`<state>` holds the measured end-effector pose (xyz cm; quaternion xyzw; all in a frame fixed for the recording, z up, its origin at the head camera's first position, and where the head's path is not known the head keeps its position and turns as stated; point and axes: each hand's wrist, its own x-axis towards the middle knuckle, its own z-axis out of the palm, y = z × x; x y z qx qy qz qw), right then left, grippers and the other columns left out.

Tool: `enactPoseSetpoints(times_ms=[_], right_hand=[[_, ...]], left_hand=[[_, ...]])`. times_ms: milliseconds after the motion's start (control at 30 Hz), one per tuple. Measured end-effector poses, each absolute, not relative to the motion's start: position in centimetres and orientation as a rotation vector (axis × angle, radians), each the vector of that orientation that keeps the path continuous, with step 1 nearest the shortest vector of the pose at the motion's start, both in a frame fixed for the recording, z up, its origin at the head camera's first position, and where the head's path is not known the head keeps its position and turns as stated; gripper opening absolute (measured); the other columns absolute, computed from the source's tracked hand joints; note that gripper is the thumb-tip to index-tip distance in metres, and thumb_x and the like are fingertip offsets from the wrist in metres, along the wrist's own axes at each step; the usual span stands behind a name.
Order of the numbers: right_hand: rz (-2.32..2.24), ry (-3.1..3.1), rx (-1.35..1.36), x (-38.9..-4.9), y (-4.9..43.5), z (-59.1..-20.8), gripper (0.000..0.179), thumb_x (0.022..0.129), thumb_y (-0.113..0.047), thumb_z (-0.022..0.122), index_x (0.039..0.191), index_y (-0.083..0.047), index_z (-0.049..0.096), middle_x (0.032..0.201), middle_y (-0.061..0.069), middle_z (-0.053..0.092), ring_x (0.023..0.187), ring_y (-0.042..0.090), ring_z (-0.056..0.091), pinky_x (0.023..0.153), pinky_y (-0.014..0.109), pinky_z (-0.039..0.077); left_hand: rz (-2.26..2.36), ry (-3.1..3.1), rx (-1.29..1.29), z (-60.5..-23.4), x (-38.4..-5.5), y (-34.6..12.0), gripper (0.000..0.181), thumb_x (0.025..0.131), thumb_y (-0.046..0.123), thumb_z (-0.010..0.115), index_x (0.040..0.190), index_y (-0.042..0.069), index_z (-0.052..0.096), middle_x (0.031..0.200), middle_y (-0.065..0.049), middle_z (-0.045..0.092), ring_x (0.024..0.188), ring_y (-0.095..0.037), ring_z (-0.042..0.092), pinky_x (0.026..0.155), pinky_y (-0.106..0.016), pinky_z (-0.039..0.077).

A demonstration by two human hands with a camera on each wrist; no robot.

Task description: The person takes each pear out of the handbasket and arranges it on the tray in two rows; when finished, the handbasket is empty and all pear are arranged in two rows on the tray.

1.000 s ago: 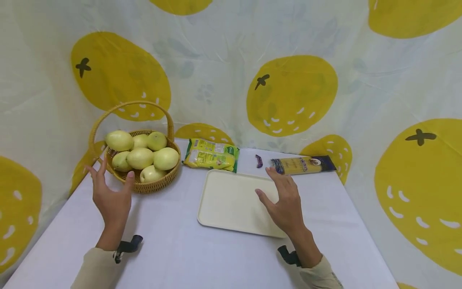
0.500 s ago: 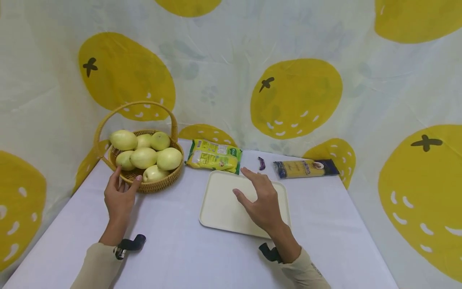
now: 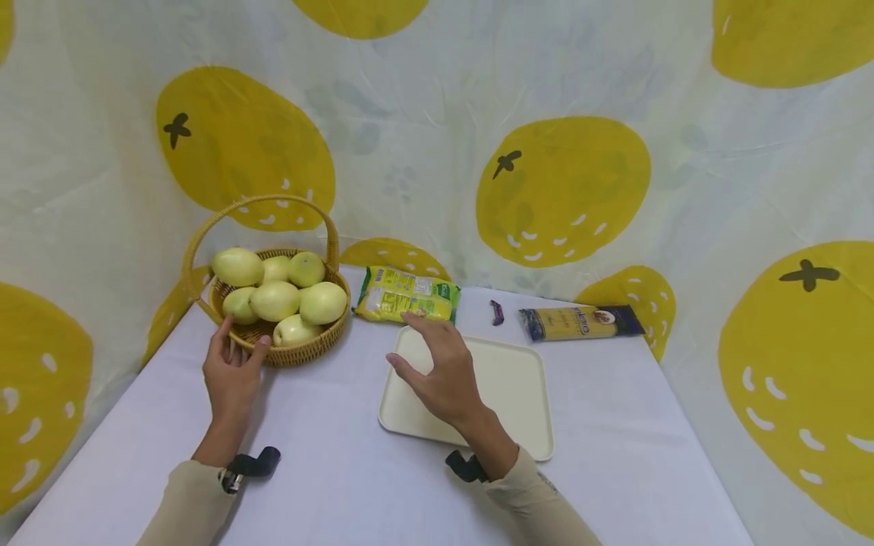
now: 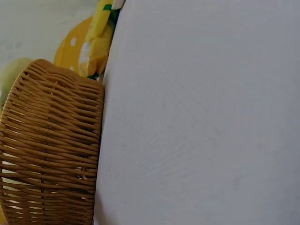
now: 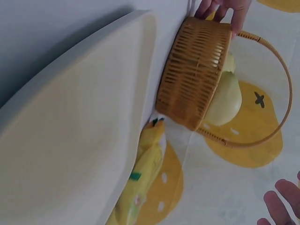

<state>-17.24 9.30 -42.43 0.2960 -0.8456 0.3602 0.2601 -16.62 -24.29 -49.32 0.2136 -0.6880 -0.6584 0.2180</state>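
At the left stands a wicker basket (image 3: pixel 300 353) with a tall arched handle, holding several pale yellow-green fruits (image 3: pixel 275 302). My left hand (image 3: pixel 232 383) holds the basket's near rim, its thumb and index fingertips at the edge and the other fingers lower against the wicker side. The right wrist view shows those left-hand fingers (image 5: pixel 239 16) at the basket too. My right hand (image 3: pixel 444 371) hovers over the left part of a cream tray (image 3: pixel 512 394), thumb and fingers spread, holding nothing. Some right fingertips (image 5: pixel 276 206) show at that view's lower right corner.
A yellow-green packet (image 3: pixel 410 294) lies behind the tray, right of the basket. Further right are a small purple wrapped piece (image 3: pixel 497 312) and a long yellow and dark blue packet (image 3: pixel 580 322). A fruit-printed cloth (image 3: pixel 410 136) hangs behind the white-covered table (image 3: pixel 328 455).
My left hand has moved forward from in front of the basket onto its rim. My right hand has swept left across the tray. The basket stays in place.
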Motion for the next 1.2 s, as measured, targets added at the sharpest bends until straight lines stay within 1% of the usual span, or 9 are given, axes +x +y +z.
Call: enactPoseSetpoints(times_ms=[133, 267, 333, 433, 533, 600, 733, 967, 1200], right_hand=[[1.05, -2.31, 0.801, -17.9, 7.3, -42.4, 0.063, 0.092, -0.035, 0.086, 0.147, -0.017, 0.063, 0.144, -0.003, 0.068, 0.13, 0.017, 0.06, 0.112, 0.04, 0.056], [1.129, -2.324, 0.806, -18.5, 5.5, -42.5, 0.065, 0.091, -0.035, 0.087, 0.148, -0.018, 0.061, 0.147, -0.003, 0.066, 0.139, 0.017, 0.059, 0.127, 0.051, 0.042], [1.162, -2.335, 0.795, -18.8, 4.7, -42.6, 0.066, 0.09, -0.036, 0.088, 0.148, -0.019, 0.061, 0.147, -0.003, 0.066, 0.141, 0.016, 0.058, 0.131, 0.056, 0.034], [1.223, -2.358, 0.774, -19.3, 3.7, -42.7, 0.067, 0.089, -0.036, 0.089, 0.148, -0.019, 0.061, 0.147, -0.003, 0.065, 0.14, 0.017, 0.058, 0.127, 0.051, 0.042], [1.293, -2.384, 0.746, -19.9, 2.7, -42.9, 0.067, 0.089, -0.037, 0.089, 0.148, -0.019, 0.061, 0.146, -0.003, 0.065, 0.135, 0.019, 0.061, 0.115, 0.043, 0.053], [1.365, -2.41, 0.708, -20.3, 2.0, -43.0, 0.067, 0.089, -0.039, 0.088, 0.147, -0.02, 0.061, 0.146, -0.002, 0.065, 0.133, 0.022, 0.062, 0.11, 0.042, 0.057], [1.541, -2.451, 0.594, -21.4, 0.8, -43.5, 0.068, 0.088, -0.04, 0.088, 0.147, -0.022, 0.061, 0.148, -0.002, 0.064, 0.134, 0.025, 0.063, 0.108, 0.044, 0.058], [1.606, -2.551, 0.461, -23.2, -1.2, -44.4, 0.076, 0.087, -0.047, 0.088, 0.152, -0.023, 0.057, 0.151, -0.004, 0.061, 0.137, 0.021, 0.059, 0.111, 0.044, 0.055], [1.659, -2.554, 0.456, -25.0, -3.1, -44.8, 0.076, 0.087, -0.043, 0.089, 0.15, -0.016, 0.058, 0.15, 0.004, 0.061, 0.14, 0.028, 0.056, 0.112, 0.049, 0.053]], left_hand=[[-1.82, -1.901, 0.586, -49.2, -16.4, -24.0, 0.079, 0.101, 0.016, 0.074, 0.168, 0.027, 0.032, 0.179, 0.002, 0.018, 0.165, -0.019, 0.017, 0.134, -0.037, 0.026], [-1.83, -1.897, 0.58, -49.2, -16.4, -23.9, 0.079, 0.101, 0.017, 0.073, 0.168, 0.028, 0.031, 0.179, 0.002, 0.016, 0.165, -0.02, 0.017, 0.134, -0.038, 0.026], [-1.843, -1.894, 0.576, -49.2, -16.4, -24.0, 0.08, 0.101, 0.017, 0.073, 0.168, 0.028, 0.031, 0.179, 0.002, 0.015, 0.165, -0.021, 0.017, 0.134, -0.039, 0.026], [-1.843, -1.909, 0.583, -49.2, -16.5, -24.0, 0.08, 0.102, 0.018, 0.072, 0.169, 0.029, 0.029, 0.179, 0.003, 0.014, 0.166, -0.022, 0.016, 0.134, -0.04, 0.026], [-1.833, -1.919, 0.589, -49.3, -16.4, -24.1, 0.08, 0.102, 0.018, 0.072, 0.168, 0.03, 0.029, 0.179, 0.003, 0.014, 0.166, -0.022, 0.016, 0.134, -0.04, 0.027], [-1.826, -1.921, 0.589, -49.3, -16.4, -24.1, 0.079, 0.102, 0.018, 0.072, 0.168, 0.03, 0.03, 0.179, 0.003, 0.014, 0.166, -0.022, 0.016, 0.134, -0.04, 0.027], [-1.816, -1.928, 0.572, -49.4, -16.3, -24.1, 0.079, 0.102, 0.019, 0.072, 0.168, 0.03, 0.03, 0.179, 0.004, 0.015, 0.166, -0.021, 0.016, 0.134, -0.04, 0.026], [-1.793, -1.933, 0.571, -49.7, -16.3, -24.1, 0.079, 0.101, 0.02, 0.073, 0.168, 0.029, 0.031, 0.179, 0.003, 0.016, 0.165, -0.024, 0.018, 0.134, -0.042, 0.028], [-1.756, -1.956, 0.559, -49.6, -16.1, -24.0, 0.079, 0.102, 0.021, 0.072, 0.168, 0.028, 0.031, 0.179, 0.001, 0.017, 0.165, -0.026, 0.02, 0.133, -0.043, 0.029]])
